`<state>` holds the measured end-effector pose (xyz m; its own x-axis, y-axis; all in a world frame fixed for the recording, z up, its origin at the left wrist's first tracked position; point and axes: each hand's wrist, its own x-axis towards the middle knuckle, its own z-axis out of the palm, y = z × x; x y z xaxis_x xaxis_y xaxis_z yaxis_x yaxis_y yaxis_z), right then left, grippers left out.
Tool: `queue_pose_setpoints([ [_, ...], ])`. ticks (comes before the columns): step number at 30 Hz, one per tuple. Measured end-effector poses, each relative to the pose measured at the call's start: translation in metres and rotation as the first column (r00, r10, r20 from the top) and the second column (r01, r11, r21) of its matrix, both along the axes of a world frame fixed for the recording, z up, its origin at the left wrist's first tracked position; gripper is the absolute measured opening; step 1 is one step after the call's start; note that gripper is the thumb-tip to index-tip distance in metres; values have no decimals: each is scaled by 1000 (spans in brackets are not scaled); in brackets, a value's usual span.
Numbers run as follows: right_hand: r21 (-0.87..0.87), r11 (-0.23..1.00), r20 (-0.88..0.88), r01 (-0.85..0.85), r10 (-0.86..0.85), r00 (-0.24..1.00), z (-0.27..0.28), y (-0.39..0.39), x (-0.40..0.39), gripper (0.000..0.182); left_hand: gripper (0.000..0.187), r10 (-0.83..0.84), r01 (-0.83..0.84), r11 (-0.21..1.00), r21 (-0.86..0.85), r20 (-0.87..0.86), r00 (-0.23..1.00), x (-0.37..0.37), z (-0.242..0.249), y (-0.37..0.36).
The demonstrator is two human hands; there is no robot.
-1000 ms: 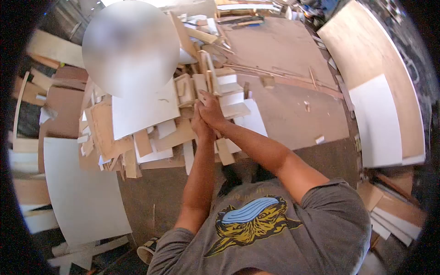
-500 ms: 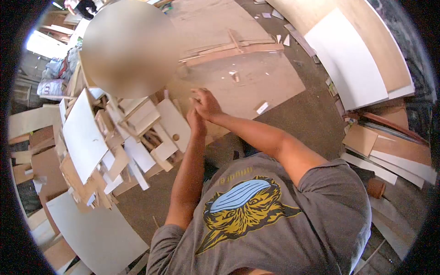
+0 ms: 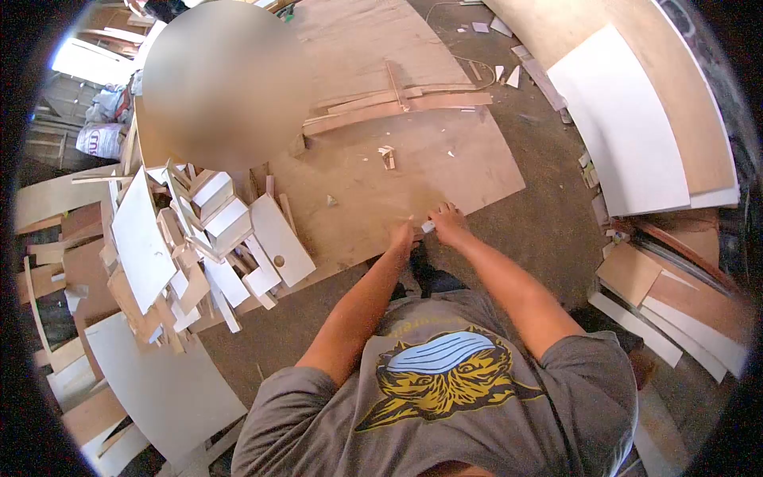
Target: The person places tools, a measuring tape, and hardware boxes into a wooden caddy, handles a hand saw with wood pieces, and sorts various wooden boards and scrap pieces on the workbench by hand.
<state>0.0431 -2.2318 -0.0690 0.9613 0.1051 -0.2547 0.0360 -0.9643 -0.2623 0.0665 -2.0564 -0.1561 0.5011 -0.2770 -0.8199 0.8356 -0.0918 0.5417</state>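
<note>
My right hand is at the front edge of the big wooden board, its fingers curled. At its thumb side is a small white piece, which appears to be in its grip. Just left of it, my left hand is low at the same edge, close to the white piece but apart from my right hand. The left fingers are partly hidden and blurred. The worktop board spreads out beyond both hands, with small wood scraps on it.
A heap of offcuts stands on the left, beside a white panel. Long wood strips lie across the board. Large sheets lean at the right, above stacked boards. A blurred round patch covers the upper left.
My hands were together over the board; they have separated and come right and down to its front edge. The white piece that lay loose there is now at my right hand.
</note>
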Motion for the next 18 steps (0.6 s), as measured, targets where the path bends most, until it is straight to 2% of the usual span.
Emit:
queue_pose_setpoints([
  [2,10,1000,10,-18,18,1000,-4,-2,6,39,49,151,-173,969,-177,-131,980,0,-20,-1],
  [4,42,996,-2,-74,74,997,15,-3,16,38,50,240,-251,953,-169,-86,967,2,3,-5],
  [7,56,995,-177,-88,96,980,33,6,46,35,51,301,-300,947,-117,-8,953,21,38,0],
  [10,205,968,-364,145,-62,929,47,34,90,32,51,378,-371,924,-94,81,922,57,53,19],
  [13,385,922,-37,48,-37,999,20,63,129,36,49,489,-486,872,-60,163,857,103,70,55],
  [16,462,886,-10,33,-32,999,5,110,190,43,50,569,-572,818,-62,236,788,155,68,111],
  [18,476,879,-78,39,-2,997,1,145,234,53,51,621,-634,772,-50,274,735,192,60,149],
])
